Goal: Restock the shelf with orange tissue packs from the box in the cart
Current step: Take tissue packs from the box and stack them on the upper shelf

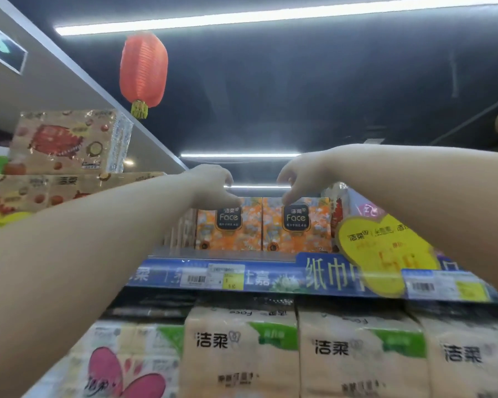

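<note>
With two orange tissue packs (263,224) already standing side by side on the top shelf (222,271), my left hand (213,183) and right hand (298,175) hover over them, fingers loosely curled and holding nothing, so I judge more packs remain in the unseen cart.

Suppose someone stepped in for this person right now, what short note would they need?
Left hand: raised at the top of the left orange tissue pack, fingers curled, holding nothing.
Right hand: same at the right orange tissue pack.
Both packs stand upright, side by side, on the upper shelf.
Done: two packs front the shelf.
Left: box and cart are out of view, so remaining stock is unknown.
</note>
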{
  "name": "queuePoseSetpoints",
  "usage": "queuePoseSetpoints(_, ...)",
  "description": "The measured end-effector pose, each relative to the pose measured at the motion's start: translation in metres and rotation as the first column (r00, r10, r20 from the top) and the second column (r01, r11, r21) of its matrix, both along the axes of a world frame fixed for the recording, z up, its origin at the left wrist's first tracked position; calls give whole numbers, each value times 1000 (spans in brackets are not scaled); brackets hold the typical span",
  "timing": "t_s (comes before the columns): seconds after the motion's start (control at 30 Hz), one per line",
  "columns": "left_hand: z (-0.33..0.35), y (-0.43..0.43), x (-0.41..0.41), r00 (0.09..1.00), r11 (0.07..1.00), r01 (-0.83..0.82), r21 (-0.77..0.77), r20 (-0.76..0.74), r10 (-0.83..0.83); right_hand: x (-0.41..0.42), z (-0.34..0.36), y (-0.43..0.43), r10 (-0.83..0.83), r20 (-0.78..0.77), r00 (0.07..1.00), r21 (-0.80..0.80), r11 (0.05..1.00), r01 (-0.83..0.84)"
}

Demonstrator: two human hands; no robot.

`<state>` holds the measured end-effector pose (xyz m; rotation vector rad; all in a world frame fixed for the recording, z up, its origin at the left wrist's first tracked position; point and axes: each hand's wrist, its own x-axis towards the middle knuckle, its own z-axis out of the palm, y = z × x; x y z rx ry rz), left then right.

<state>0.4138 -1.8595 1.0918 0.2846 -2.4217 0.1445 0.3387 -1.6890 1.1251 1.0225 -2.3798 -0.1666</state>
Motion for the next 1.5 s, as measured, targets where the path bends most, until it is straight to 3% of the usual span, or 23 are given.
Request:
queuePoseSetpoints(0.37,-72,20,109,972,982,184,32,144,-187,137,-65,40,-183,135,974,-31,982,189)
queuePoseSetpoints(0.87,-152,158,164,812,876,473,95,338,-475,269,-144,184,-506,350,789,57,852,521)
queuePoseSetpoints(1.13,-219,333,193,616,728,662,175,426,-662,342,-213,349,-693,431,578,159,689,707)
queuePoseSetpoints(1.3,-266,458,222,456,645,723,246,531,-714,399,-250,461,-722,518,459,201,624,755)
queuePoseSetpoints(1.5,-321,590,263,328,586,746,316,592,-736,454,-293,584,-727,583,362,214,567,795)
